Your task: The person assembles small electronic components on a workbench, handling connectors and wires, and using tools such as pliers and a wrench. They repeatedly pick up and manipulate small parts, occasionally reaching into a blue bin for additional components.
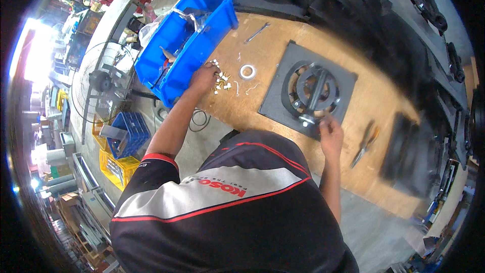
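Observation:
My left hand (203, 78) reaches over a small pile of brass fittings with white ends (222, 82), its fingers apart at the pile's left edge. Flat on the table lies a dark square plate (280, 93) with a round ring-shaped burner (298, 88) in its middle and a bar across it. At the plate's near right edge is my right hand (331, 135), thumb and fingers drawn together; what they pinch is too small to make out. A light metal fitting (306, 120) shows at the near end of the bar, just left of those fingers.
A blue bin (187, 55) with bagged parts stands at the table's left edge. A roll of white tape (247, 72) and a wrench (257, 32) lie beyond the pile. Orange-handled pliers (365, 144) lie at right. Black metal parts (353, 25) line the far side; a fan (101, 80) stands left.

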A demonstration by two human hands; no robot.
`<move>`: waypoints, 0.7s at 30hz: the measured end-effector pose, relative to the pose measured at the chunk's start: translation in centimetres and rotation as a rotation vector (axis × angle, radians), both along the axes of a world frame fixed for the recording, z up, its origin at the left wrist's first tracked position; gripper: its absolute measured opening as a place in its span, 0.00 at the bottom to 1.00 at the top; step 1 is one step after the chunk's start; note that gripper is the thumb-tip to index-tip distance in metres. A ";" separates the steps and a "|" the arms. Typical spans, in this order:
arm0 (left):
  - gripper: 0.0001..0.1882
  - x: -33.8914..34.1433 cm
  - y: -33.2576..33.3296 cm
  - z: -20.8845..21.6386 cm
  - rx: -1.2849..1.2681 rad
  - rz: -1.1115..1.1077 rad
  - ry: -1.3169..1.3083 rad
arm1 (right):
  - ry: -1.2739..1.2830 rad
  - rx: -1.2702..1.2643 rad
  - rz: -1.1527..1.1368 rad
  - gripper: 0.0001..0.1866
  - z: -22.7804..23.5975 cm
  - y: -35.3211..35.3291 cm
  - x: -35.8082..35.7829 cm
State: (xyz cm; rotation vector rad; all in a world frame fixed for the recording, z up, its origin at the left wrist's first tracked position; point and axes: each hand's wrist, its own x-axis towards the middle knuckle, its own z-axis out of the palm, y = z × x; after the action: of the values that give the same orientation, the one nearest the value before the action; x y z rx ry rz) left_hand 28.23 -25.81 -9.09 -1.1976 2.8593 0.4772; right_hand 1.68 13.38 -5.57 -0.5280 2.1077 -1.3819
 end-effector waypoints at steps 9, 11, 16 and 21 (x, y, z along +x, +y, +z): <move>0.12 -8.1 12.4 17.1 0.754 -0.090 0.399 | 0.432 -0.205 0.305 0.18 11.5 -4.4 2.0; 0.11 -9.3 14.3 19.5 0.900 -0.200 0.383 | 0.417 -0.334 0.429 0.18 13.0 -5.8 2.3; 0.11 -11.1 14.6 23.8 0.869 -0.523 0.158 | 0.401 -0.412 0.526 0.16 15.6 -6.0 1.7; 0.11 -11.5 15.0 23.3 1.012 -0.526 0.226 | 0.292 -0.449 0.506 0.12 15.8 -5.1 1.5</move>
State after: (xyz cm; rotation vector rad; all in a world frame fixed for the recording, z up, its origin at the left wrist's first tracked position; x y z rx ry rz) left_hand 16.78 -10.83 14.17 -0.2192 2.2851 1.7566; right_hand 3.18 8.27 10.24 -1.4092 1.6794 -1.5268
